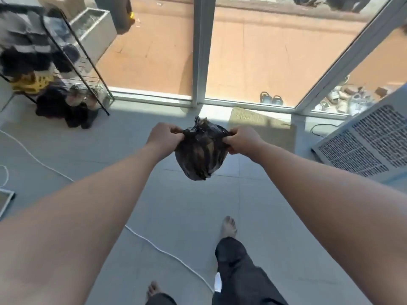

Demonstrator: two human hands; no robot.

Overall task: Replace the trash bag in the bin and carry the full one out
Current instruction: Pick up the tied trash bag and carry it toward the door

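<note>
The full trash bag (201,150) is small, black and round, and it hangs in the air in front of the person, above the grey tiled floor (110,155). It touches nothing below it. Its top is gathered into a crumpled neck, and both hands are closed on this neck. The left hand (164,136) pinches the plastic on one side and the right hand (242,139) pinches it on the other side, so the bag is stretched a little between them. I think the person is tying the top or pulling a knot tight, but the knot itself I cannot see clearly.

From this I judge that the bag is already out of the bin and the carrying part is going on. One bare foot (230,226) is set forward, as in a step. Just ahead lies a doormat (262,126) at the glass door (253,62), and outside there is a reddish terrace with a pair of sandals (271,99) near the threshold. So the way out is near.

The bin is not in view, and I cannot tell if a new bag is in it. That part may be done or may remain.

A white cable (167,253) lies across the floor near the feet, and it could catch a foot. To the left stands a shoe rack (72,62), to the right a white grille unit (372,137).
</note>
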